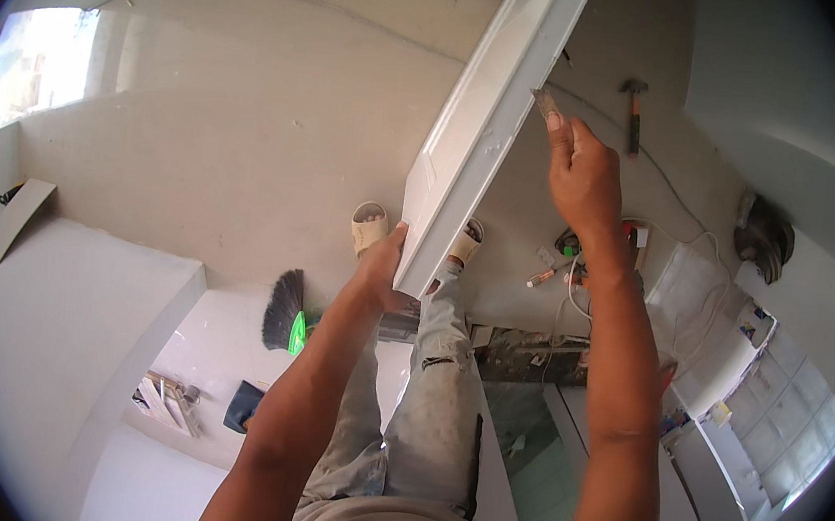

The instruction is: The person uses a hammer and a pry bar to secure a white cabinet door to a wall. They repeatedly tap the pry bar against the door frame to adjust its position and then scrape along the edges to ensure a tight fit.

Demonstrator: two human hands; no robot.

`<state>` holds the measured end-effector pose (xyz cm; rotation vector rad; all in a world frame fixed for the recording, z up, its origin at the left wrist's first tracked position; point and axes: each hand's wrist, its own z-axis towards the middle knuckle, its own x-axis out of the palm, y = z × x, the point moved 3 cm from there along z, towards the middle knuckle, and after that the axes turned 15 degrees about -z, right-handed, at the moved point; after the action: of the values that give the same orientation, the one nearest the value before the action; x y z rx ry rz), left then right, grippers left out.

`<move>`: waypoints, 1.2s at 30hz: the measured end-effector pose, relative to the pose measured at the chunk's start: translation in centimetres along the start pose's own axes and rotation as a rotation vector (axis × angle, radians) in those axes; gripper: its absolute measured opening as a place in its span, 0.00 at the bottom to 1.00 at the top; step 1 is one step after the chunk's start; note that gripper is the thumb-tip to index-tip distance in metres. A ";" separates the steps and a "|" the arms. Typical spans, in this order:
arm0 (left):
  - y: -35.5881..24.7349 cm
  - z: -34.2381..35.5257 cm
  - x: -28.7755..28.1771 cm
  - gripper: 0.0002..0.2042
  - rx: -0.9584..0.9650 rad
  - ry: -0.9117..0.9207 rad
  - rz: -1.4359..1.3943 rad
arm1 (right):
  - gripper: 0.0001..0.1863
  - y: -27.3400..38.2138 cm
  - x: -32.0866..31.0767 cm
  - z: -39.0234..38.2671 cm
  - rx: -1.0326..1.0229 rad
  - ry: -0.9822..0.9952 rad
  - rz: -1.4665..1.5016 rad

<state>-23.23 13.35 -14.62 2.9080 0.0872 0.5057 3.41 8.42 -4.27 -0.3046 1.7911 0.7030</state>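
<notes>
Steadying seemingly handled by left hand (386, 273), fingers clamped round near end of white panel (489, 147), stood on edge between feet (369, 224). Small flat blade (542, 101) pinched in fingers of right hand (585, 171), tip near panel's long edge, probably for control; contact can't be told tbh.

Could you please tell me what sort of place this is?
Likely a room under renovation: a hammer lies on the floor, a broom is in view, and the left hand holds a white panelled door.
</notes>
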 end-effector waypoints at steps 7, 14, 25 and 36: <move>-0.2 0.3 -0.3 0.16 -0.022 -0.084 0.011 | 0.28 0.8 -0.2 0.6 -0.017 0.123 -0.031; -0.2 -0.2 -0.3 0.16 -0.019 -0.024 0.026 | 0.27 1.2 0.2 -1.1 -0.061 0.168 -0.051; -0.2 -0.1 0.1 0.12 0.015 0.043 0.066 | 0.25 0.3 0.7 -0.9 -0.116 0.043 -0.053; -0.3 0.9 -1.0 0.10 0.039 -0.028 0.045 | 0.22 0.6 0.3 -2.2 -0.135 0.051 -0.111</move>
<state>-23.87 13.43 -15.87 2.9598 0.0276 0.4755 1.22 7.60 -3.96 -0.5129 1.7636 0.7447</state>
